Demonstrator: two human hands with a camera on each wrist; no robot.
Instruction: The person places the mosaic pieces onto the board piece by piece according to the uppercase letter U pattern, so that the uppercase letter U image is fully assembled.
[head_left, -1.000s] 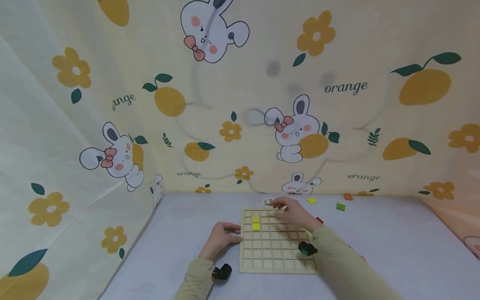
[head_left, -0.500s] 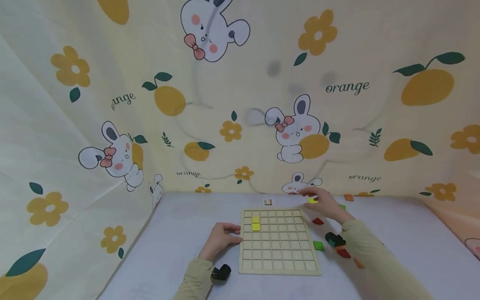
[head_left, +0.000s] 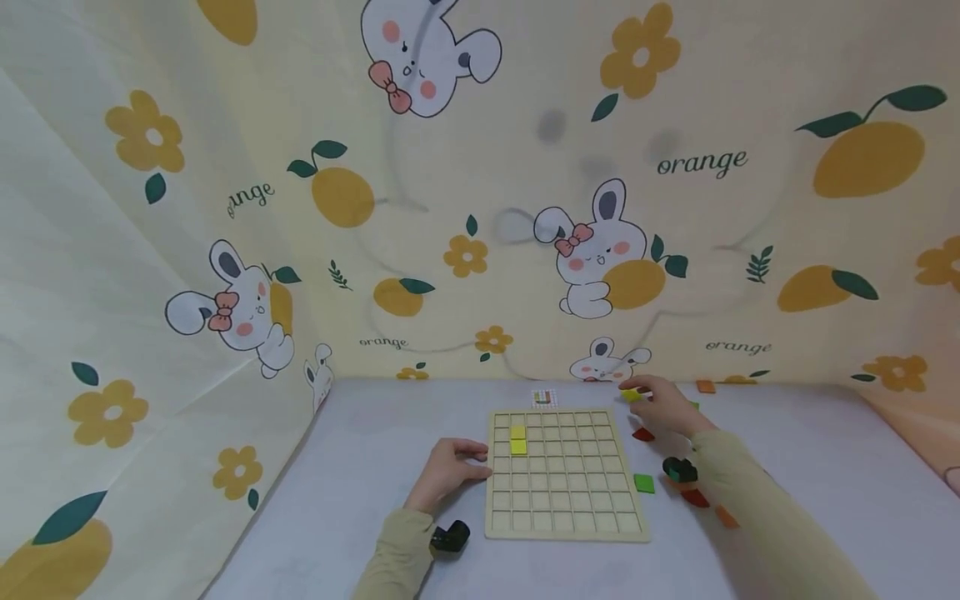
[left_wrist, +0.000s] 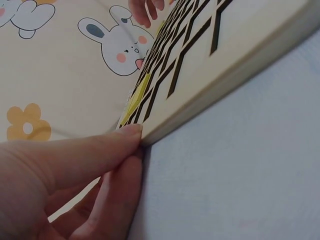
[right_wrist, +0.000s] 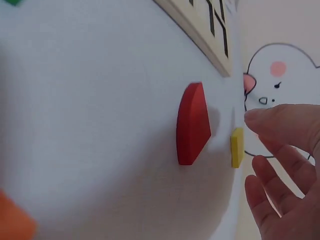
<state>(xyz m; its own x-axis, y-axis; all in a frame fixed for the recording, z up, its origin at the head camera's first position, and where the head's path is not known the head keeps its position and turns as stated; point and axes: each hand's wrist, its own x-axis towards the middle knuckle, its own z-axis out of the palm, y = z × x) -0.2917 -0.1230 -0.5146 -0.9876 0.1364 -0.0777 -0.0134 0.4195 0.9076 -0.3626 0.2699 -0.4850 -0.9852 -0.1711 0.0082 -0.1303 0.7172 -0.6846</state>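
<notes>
While poised at the yellow tile (head_left: 632, 394) on the table (head_left: 352, 467), just off the far right corner of the board (head_left: 567, 483), with right hand (head_left: 664, 405) loosely spread and holding nothing, apt to skid it away by pinching off-centre. With left hand (head_left: 447, 471) loosely bent, touching the board's left edge, liable to shove it askew by pressing harder.

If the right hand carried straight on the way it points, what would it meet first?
Most likely the yellow tile, just ahead of the right hand, though the remaining gap is hard to judge.
</notes>
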